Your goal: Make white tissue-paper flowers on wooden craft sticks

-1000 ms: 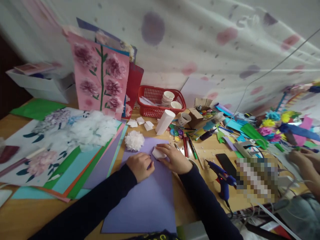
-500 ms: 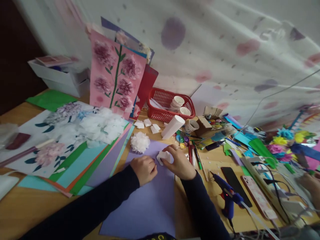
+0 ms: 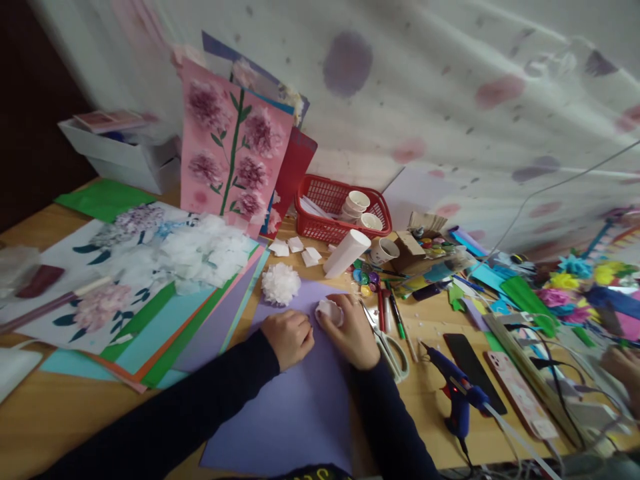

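In my right hand [image 3: 354,332] is a small crumpled piece of white tissue paper [image 3: 330,311], gripped between thumb and fingers over the purple paper sheet [image 3: 280,427]. My left hand [image 3: 286,339] rests on the same sheet to the left, its fingers curled closed; whether anything is inside them is hidden. Just beyond it sits a fluffy white paper pompom [image 3: 281,285] at the sheet's far edge. White-handled scissors [image 3: 393,353] lie beside my right wrist. Several small folded white paper pieces [image 3: 296,245] lie behind the pompom.
A blue glue gun [image 3: 457,393] stands at right, near a black phone [image 3: 474,373] and a power strip [image 3: 530,380]. A red basket [image 3: 325,230] with paper cups and a white roll [image 3: 347,254] stand behind. Coloured sheets [image 3: 200,333] spread left. Another person's hand [image 3: 620,367] shows at far right.
My right hand has turned and drawn slightly toward me, still with the white paper in it. The scissors beside it have come into view. My left hand has hardly moved.
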The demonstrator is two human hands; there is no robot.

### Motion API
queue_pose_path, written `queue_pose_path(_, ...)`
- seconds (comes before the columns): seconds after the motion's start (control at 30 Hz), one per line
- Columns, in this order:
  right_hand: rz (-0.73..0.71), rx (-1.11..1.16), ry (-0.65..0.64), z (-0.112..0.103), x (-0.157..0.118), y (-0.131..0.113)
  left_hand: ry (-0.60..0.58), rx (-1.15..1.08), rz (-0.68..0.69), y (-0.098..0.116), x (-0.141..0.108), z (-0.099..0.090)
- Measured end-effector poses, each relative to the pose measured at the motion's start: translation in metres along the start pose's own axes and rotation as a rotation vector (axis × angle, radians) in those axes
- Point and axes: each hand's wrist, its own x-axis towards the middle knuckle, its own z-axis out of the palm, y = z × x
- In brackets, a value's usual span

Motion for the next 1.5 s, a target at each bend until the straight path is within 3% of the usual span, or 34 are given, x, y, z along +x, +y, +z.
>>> queue_pose_path(0.17, 0.033, 0.115, 0.061, -0.014, -0.026, 0.022, 0.053, -0.171, -0.090, -0.004, 0.010, -0.001)
queue_pose_path(0.3, -0.020, 0.018, 0.016, -0.010, -0.027, 0.031, -0.041, -0.275, -0.105, -0.005, 0.023, 0.003)
queue_pose_path(0.47, -0.029, -0.026, 0.017, -0.006, -0.023, 0.030, -0.202, -0.228, -0.083, -0.006, 0.033, 0.009)
queue_pose_path(0.67, -0.087, 0.059, 0.087, -0.010, -0.023, 0.030, -0.226, -0.215, -0.054, -0.008, 0.038, 0.003)
queue_pose_path(0.83, -0.080, 0.094, 0.050, -0.006, -0.015, 0.036, -0.280, -0.219, -0.040, -0.009, 0.043, -0.001)
queue_pose_path(1.03, -0.037, 0.199, 0.070, 0.001, -0.016, 0.037, -0.262, -0.247, -0.048, -0.010, 0.036, 0.005)
queue_pose_path(1.2, 0.082, 0.281, 0.122, -0.002, -0.014, 0.035, -0.283, -0.247, -0.037, -0.006, 0.043, 0.001)
queue_pose_path(1.5, 0.210, 0.173, -0.018, -0.003, 0.005, 0.021, -0.431, -0.202, -0.029, -0.008, 0.067, 0.008)
